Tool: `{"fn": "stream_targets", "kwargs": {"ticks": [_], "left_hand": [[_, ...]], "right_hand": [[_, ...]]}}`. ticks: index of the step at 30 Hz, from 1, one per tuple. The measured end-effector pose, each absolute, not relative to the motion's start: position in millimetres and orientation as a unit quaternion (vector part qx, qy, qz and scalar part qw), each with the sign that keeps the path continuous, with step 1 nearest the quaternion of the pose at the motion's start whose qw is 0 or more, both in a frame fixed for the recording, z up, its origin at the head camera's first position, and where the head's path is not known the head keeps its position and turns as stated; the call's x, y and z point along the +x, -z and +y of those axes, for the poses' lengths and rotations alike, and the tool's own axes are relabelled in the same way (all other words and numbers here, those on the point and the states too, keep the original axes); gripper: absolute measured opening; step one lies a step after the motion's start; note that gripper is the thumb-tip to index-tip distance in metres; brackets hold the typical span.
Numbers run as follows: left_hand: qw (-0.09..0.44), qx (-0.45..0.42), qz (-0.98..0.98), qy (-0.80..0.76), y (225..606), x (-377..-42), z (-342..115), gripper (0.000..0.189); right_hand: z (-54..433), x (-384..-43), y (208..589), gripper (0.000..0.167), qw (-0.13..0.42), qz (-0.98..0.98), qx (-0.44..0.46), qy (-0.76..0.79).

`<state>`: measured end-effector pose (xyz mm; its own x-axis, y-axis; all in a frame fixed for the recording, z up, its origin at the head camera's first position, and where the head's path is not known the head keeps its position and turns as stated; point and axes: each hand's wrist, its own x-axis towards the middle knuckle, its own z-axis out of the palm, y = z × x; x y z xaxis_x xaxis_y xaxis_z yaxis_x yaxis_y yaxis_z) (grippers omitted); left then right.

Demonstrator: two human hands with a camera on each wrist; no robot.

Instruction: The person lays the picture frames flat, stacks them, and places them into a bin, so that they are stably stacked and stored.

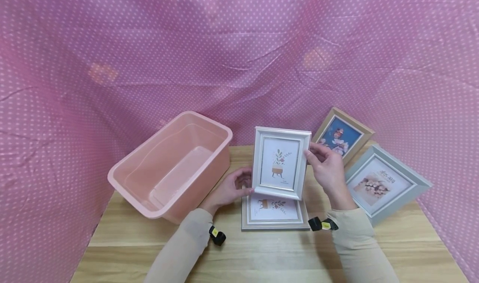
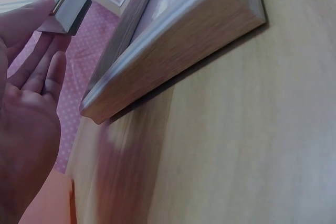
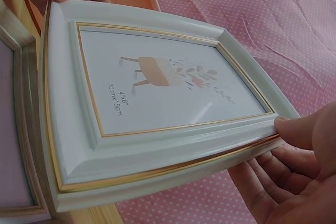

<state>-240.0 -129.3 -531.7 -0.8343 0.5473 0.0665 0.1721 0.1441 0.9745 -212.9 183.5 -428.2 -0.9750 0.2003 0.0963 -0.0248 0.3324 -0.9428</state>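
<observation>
A white picture frame [image 1: 280,160] with thin gold trim and a potted-plant print is held up, tilted, above the table. My left hand [image 1: 230,188] pinches its lower left corner, thumb in front and fingers behind. At its right edge, my right hand [image 1: 330,170] grips it with the thumb on the front rim and fingers behind, clearest in the right wrist view. Beneath it, a wood-toned picture frame [image 1: 275,222] with a similar print lies flat on the table, its upper part hidden by the white one.
A pink plastic bin [image 1: 191,187] stands to the left. On the right lie a grey-blue picture frame [image 1: 408,204] with a flower print and, behind it, a tan picture frame [image 1: 361,139] with a blue picture. Pink dotted cloth [image 1: 239,66] hangs around the wooden table [image 1: 262,258].
</observation>
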Motion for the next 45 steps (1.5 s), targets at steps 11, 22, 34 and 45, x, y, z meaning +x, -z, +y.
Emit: {"fn": "stream_targets", "kwargs": {"ticks": [11, 22, 34, 45], "left_hand": [[0.146, 0.242, 0.746, -0.603, 533, -236, -132, 0.071], [0.121, 0.218, 0.741, -0.624, 534, -227, -133, 0.073], [0.099, 0.224, 0.726, -0.642, 535, -222, -137, 0.072], [0.114, 0.221, 0.704, -0.665, 533, -217, -140, 0.072]], "right_hand": [[185, -213, 429, 0.037, 0.095, -0.807, -0.053, -0.58], [189, -213, 431, 0.044, 0.073, -0.805, -0.035, -0.588], [188, -215, 436, 0.041, 0.082, -0.795, -0.026, -0.601], [186, -217, 439, 0.039, 0.1, -0.771, -0.027, -0.629]]}}
